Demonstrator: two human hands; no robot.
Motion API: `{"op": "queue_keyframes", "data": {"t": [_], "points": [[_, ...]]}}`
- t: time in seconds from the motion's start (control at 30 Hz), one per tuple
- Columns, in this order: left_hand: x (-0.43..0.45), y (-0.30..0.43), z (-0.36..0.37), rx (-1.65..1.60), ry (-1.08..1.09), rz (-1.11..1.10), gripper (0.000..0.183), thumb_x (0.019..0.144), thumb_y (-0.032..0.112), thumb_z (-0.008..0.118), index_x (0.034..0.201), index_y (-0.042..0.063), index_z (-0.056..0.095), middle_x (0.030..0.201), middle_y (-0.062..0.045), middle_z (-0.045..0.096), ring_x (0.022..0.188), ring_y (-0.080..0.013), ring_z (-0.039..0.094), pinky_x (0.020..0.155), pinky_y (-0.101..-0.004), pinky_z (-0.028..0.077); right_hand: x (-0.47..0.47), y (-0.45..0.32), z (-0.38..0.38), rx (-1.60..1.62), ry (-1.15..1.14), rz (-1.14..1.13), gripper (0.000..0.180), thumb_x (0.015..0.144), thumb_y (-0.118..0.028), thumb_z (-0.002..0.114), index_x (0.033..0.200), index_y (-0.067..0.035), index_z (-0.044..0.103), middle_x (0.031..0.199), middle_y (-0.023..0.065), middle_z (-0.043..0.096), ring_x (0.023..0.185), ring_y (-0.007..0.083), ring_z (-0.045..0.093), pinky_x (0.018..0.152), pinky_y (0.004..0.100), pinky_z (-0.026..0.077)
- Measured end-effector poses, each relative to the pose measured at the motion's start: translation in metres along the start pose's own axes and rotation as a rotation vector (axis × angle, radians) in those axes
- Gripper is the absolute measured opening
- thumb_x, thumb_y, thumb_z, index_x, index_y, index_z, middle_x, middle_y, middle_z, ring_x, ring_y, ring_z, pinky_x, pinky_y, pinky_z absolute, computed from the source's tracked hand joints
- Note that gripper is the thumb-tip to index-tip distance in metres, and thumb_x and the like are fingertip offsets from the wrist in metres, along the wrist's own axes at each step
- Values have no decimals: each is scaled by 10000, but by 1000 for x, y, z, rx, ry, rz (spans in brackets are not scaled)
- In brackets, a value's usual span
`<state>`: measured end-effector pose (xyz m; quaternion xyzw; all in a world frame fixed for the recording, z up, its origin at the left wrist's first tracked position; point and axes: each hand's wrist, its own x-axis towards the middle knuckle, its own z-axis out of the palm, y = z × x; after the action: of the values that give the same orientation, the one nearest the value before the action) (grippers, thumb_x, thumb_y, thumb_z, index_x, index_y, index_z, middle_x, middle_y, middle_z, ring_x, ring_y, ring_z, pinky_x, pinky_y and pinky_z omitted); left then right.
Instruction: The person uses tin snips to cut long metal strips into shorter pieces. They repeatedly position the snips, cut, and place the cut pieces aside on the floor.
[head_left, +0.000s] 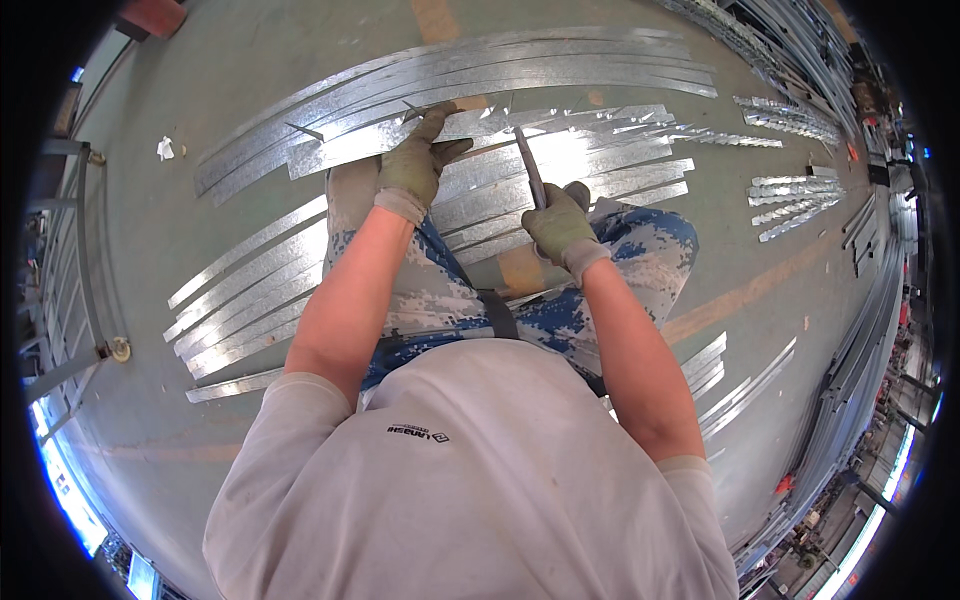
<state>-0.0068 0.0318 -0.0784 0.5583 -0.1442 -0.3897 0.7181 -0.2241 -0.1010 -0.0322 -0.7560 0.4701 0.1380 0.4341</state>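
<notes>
Both of my hands wear greenish work gloves. My left hand (412, 165) holds a galvanized sheet-metal strip (337, 148) near its left part, fingers across it and thumb at the near side. Pointed triangular tabs (306, 131) stand up from this strip's far edge. In my right hand (561, 225) is a long, tapered dark metal hand tool (529, 166), its tip pointing away from me and close to the strip's near side. I cannot tell whether the tip touches metal. Under and beyond the right hand lie several flat metal strips (630, 161), some strongly glaring.
More flat strips (450, 71) lie on the floor ahead, and others (247, 300) to the left. Bent, toothed strips (795, 196) sit at the right. Long metal profiles (862, 352) are stacked along the right side. A wheeled metal frame (86, 247) stands at the left.
</notes>
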Motion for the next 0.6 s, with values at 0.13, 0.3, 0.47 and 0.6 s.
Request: {"op": "queue_keyframes", "data": {"t": [0.13, 0.3, 0.47, 0.6], "points": [[-6, 12, 8, -161, 71, -97, 464, 1184, -28, 395, 1605, -1, 587, 1627, -146, 590, 1216, -350, 788, 686, -192, 636, 0, 5, 5, -180, 95, -45, 589, 970, -214, 622, 1530, -35, 594, 1373, 343, 724, 1294, 511, 702, 1129, 540, 558], [4, -10, -7, -273, 25, -16, 490, 1198, 272, 602, 1557, -62, 593, 1533, -176, 656, 1277, -371, 752, 999, -375, 702, 1, 38, 16, 62, 89, -154, 501, 982, -243, 671, 1448, -59, 663, 1054, 208, 744, 925, 345, 729, 916, 430, 584], [1, -11, -5, -369, 97, -53, 479, 1194, 259, 600, 1532, -80, 597, 1499, -190, 680, 1309, -378, 735, 1125, -518, 662, -8, 40, 12, 669, -287, -51, 426, 1050, -279, 750, 1398, -37, 711, 1047, 98, 791, 946, 159, 719, 842, 330, 586], [-6, 1, -1, -127, 27, 10, 464, 1206, 246, 562, 1541, -74, 593, 1521, -186, 673, 1322, -375, 730, 1137, -553, 653, -7, 31, 4, 839, -421, -14, 407, 1091, -261, 758, 1431, -48, 690, 1146, 81, 770, 1012, 181, 725, 852, 371, 631]]}}
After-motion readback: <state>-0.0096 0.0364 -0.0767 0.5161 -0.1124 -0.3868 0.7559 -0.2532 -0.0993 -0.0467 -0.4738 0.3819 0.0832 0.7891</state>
